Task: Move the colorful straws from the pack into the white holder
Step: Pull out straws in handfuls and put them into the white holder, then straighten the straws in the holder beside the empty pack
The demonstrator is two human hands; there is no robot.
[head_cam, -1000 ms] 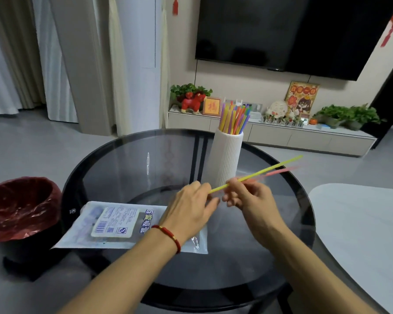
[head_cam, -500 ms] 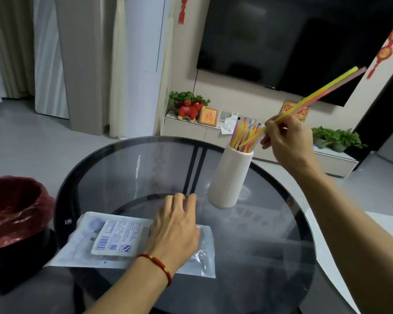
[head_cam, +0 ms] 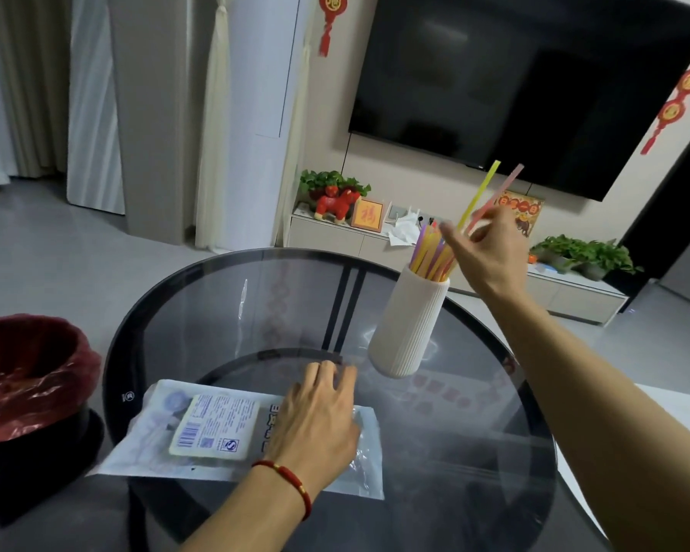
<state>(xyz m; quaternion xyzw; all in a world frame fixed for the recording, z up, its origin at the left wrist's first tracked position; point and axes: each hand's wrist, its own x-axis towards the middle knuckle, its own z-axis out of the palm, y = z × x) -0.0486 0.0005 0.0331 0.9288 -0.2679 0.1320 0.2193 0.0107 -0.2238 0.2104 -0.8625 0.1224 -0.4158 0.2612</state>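
**Two straws held over the mouth of the holder**

A yellow straw and a pink straw are held together, tilted up and to the right, with their lower ends hidden behind the hand and just beside the bundle of straws already standing in the white holder. They are pinched near their lower part, which is judged to leave the long upper lengths free while the short ends are steered into the opening. The right hand is closed around the two straws at thumb and curled fingers, while the forefinger is stretched loose toward the bundle; whether the ends are already inside the rim cannot be told.

The holder stands upright on the round glass table, its leaning look being the wide lens. Its straws are fanned against the far rim, so a gap is left on the near side, probably the reason for the slanted approach.

The pack lies flat near the table's front edge, label up, and appears nearly empty, though the contents cannot be made out. It is pressed down by the left hand, palm flat and fingers spread, gripping nothing; this is judged to keep the light plastic from sliding and to keep the hand ready for the next draw.

A bin lined with a red bag stands to the left of the table, likely placed for the empty pack.
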